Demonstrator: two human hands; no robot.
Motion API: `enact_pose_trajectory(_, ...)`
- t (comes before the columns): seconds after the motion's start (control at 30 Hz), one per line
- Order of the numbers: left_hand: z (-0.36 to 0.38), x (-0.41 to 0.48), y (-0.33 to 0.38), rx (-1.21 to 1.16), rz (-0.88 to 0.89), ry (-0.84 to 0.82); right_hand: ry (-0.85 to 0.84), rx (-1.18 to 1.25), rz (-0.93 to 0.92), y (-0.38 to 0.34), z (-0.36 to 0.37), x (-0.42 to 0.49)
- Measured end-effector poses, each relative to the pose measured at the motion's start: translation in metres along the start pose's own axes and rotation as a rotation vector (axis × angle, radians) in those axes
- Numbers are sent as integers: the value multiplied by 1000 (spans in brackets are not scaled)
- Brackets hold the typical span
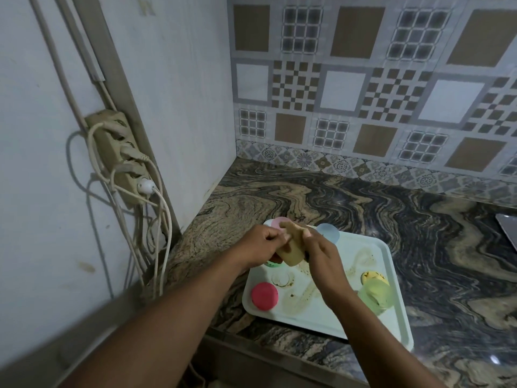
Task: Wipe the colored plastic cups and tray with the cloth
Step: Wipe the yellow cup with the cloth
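Left grip [263, 243]: clenched on tan cup [292, 256], above tray's left edge.
Right grip [321, 256]: apparently pinching cloth [291, 229] at cup top.
Tray [391, 264]: stained, lower centre, on desk [363, 197].
Risk: a slipped cup would likely topple red cup [264, 296].

Home kitchen (tiled backsplash [363, 88], granite counter [307, 197])

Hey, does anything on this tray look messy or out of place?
Yes. Brown, gritty smears snake across the white tray, from its middle toward the front edge, with a ring mark beside the red cup. They look like a dried spill not yet wiped.
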State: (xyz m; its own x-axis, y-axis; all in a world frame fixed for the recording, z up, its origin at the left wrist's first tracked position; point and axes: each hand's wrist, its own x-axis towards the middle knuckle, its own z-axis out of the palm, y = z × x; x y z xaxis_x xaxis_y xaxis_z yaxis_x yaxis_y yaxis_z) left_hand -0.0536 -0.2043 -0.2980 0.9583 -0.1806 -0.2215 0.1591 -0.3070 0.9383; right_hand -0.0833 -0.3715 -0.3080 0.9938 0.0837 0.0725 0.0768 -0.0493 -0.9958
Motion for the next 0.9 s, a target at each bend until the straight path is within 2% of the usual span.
enact_pose_trajectory(0.07, 4, 0, 1, 63, 59, -32, 16, 2, -4, 4, 3, 0)
enact_pose_trajectory(0.2, 10, -1, 9, 141, 109, -65, 55, 134, 321, 5, -11, 16)
enact_pose_trajectory(0.27, 10, 1, 15, 89, 101, -24, 102, 255, 355, 1, -18, 17)
enact_pose_trajectory(0.33, 8, 4, 20, 50, 73, 28, 148, 216, 226, 0, -17, 13)
enact_pose_trajectory(0.43, 13, 6, 26, -18, 21, 26, 175, 2, -41, 8, -6, 4)
enact_pose_trajectory(0.53, 16, 3, 25, -32, 68, 55, 203, -167, -154, 21, -2, 0)
enact_pose_trajectory(0.6, 12, 1, 19, -54, 107, 48, 187, -76, -52, 19, -6, 0)
enact_pose_trajectory(0.7, 7, 1, 11, -175, 88, 27, 115, 389, 387, -1, -18, 9)
enact_pose_trajectory(0.73, 5, 2, 10, -194, 65, 40, 76, 479, 444, -6, -22, 10)
enact_pose_trajectory(0.8, 1, 4, 11, -162, 22, 86, 52, 439, 345, -12, -22, 9)
enact_pose_trajectory(0.9, 1, 3, 18, -272, -53, 87, 140, 23, -17, -5, -8, 1)
